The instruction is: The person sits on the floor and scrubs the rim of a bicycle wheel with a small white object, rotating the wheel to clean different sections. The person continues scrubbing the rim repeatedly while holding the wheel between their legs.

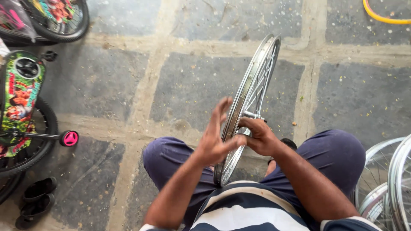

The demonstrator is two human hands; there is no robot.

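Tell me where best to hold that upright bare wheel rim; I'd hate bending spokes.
Hold the wheel rim by its metal hoop, one palm on each flat side. It stands on edge between the knees, so the left hand and right hand flank it already. Avoid the thin spokes.

Stone-slab floor (192,85); 2 black sandals (36,201), yellow hose (383,16) on it.

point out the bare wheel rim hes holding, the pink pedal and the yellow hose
bare silver spoked wheel rim (257,70), head view, upper rim band
round pink pedal (70,138), head view, its face
yellow hose (382,17), head view, curved stretch
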